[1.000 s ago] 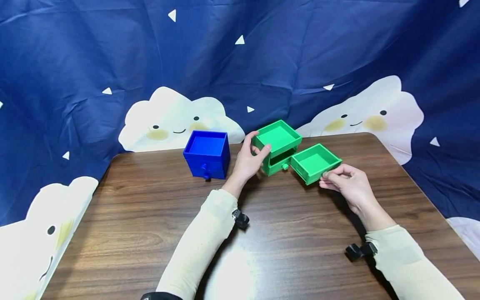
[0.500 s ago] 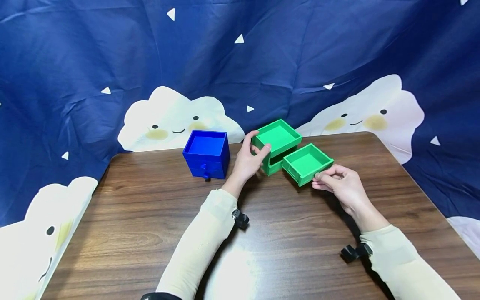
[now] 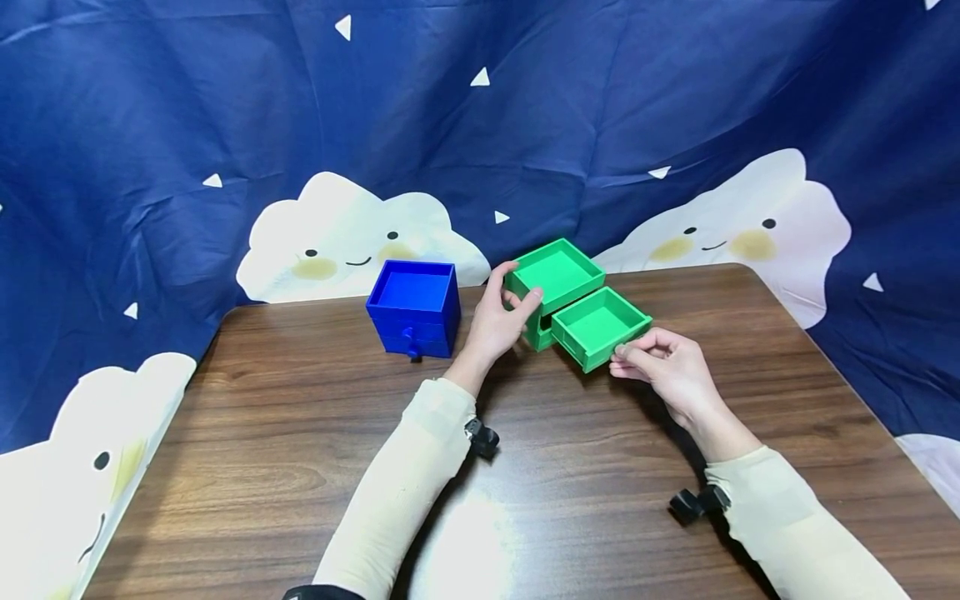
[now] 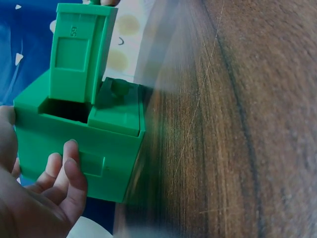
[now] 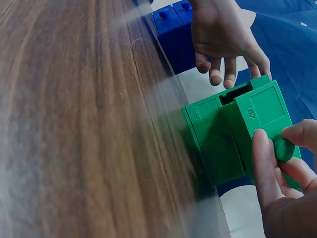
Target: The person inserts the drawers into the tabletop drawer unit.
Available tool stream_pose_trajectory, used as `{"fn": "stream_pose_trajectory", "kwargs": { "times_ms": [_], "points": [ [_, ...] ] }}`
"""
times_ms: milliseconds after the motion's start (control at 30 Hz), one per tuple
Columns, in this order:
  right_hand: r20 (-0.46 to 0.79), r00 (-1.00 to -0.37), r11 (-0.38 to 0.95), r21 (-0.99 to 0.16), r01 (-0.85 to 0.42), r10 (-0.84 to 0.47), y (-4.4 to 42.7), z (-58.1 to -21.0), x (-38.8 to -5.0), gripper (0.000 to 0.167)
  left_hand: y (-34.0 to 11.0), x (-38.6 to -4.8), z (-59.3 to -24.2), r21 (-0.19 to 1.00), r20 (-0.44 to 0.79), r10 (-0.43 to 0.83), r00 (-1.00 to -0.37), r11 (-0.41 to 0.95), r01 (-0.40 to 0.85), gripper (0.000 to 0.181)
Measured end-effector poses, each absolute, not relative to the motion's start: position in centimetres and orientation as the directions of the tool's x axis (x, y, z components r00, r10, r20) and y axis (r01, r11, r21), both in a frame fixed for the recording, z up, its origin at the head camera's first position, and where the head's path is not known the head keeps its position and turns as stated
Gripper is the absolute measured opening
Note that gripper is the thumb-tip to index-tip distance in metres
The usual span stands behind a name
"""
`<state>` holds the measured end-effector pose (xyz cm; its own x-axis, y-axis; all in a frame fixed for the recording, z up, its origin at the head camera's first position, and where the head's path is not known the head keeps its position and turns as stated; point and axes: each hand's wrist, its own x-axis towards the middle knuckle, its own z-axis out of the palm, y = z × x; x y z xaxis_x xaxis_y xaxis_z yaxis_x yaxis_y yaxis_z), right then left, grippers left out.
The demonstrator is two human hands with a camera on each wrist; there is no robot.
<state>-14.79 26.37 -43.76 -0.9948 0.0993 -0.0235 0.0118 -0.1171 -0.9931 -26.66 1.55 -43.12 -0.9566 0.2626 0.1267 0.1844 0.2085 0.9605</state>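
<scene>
A small green cabinet (image 3: 561,268) with a tray-like top stands at the back of the table. My left hand (image 3: 497,327) grips its left side, with fingers and thumb spread around the corners. An open-topped green drawer (image 3: 597,323) sits partly in the cabinet's upper slot, its front jutting out toward the right. My right hand (image 3: 670,371) pinches the drawer's round knob (image 5: 284,149) between thumb and fingers. Below it, the lower green drawer (image 5: 210,136) is in its slot. A dark gap of the upper slot shows beside the drawer in the left wrist view.
To the left of the green cabinet stands a similar blue cabinet (image 3: 412,292) with knobs on its front. Both are near the back edge of the wooden table (image 3: 300,467). A dark blue curtain (image 3: 570,100) with white clouds hangs behind.
My right hand has moved left with the green drawer, bringing it from beside the cabinet into the mouth of the upper slot. My left hand and the cabinet have stayed in place.
</scene>
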Motion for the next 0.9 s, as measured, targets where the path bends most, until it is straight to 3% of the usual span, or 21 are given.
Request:
{"fn": "stream_pose_trajectory", "kwargs": {
  "times_ms": [900],
  "points": [
    [-0.009, -0.996, -0.137, -0.991, -0.003, 0.086, 25.2, -44.0, -15.3, 0.017, 1.7, -26.8, -43.4, 0.959, 0.120, 0.261, -0.958, 0.219, 0.180, 0.064]
  ]
}}
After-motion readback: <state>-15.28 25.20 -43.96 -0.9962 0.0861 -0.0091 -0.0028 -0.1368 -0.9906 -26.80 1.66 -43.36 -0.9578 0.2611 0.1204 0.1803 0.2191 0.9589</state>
